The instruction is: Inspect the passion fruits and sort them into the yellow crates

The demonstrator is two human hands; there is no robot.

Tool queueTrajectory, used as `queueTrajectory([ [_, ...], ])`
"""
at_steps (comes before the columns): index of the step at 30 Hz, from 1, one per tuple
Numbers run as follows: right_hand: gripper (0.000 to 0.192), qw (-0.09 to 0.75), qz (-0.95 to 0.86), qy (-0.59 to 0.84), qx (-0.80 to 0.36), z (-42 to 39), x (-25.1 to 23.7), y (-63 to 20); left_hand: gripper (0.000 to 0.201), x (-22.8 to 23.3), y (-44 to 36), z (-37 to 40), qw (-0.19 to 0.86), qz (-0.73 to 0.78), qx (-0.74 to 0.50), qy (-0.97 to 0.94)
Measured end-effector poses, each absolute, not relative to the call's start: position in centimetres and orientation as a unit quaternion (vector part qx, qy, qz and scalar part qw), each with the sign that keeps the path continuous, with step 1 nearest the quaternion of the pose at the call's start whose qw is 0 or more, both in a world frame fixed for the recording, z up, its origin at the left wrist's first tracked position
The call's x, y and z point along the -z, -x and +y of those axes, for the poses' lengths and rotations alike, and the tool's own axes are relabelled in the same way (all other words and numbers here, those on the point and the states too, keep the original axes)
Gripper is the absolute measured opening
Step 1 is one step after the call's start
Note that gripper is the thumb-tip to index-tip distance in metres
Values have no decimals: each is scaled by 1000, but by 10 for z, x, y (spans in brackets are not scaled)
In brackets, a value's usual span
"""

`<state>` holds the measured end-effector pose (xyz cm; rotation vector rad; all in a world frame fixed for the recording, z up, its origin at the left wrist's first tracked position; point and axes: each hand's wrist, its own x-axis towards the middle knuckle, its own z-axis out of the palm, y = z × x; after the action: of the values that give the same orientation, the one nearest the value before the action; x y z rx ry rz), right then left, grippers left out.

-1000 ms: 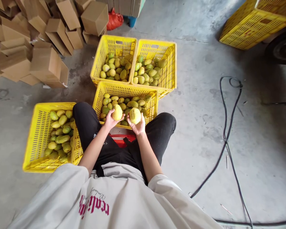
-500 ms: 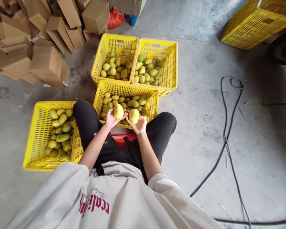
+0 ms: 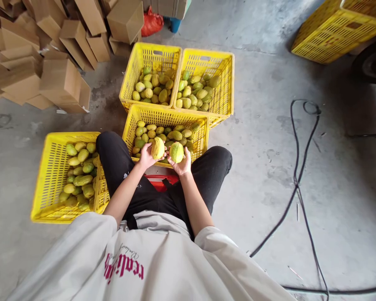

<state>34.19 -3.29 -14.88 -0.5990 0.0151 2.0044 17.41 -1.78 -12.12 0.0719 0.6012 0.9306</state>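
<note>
A fruit-packing warehouse: concrete floor (image 3: 269,167), mango crates (image 3: 150,58), piled cardboard boxes (image 3: 59,79).

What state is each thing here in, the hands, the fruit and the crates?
left hand: closed around a yellow mango
right hand: closed around a greener mango
front crate: partly filled with mangoes
two far crates: side by side, partly filled
left crate: partly filled
cardboard boxes: piled loosely
black cable: lying loose on the floor

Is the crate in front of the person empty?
No, the front crate holds many mangoes, and the left hand and right hand each hold a mango above it.
</note>
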Motion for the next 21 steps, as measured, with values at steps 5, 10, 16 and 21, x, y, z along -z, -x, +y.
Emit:
queueTrajectory([
  [5,39,523,-8,216,-825,-34,138,-344,40,121,-173,-17,830,305,-466,20],
  [10,39,513,-2,228,-828,-33,144,-345,32,125,-174,-18,829,311,-465,-10],
  [16,27,488,-1,272,-829,-33,155,-343,30,129,-175,-20,844,307,-438,-36],
  [21,32,512,-11,253,-820,-34,146,-342,47,123,-174,-20,844,266,-465,5],
])
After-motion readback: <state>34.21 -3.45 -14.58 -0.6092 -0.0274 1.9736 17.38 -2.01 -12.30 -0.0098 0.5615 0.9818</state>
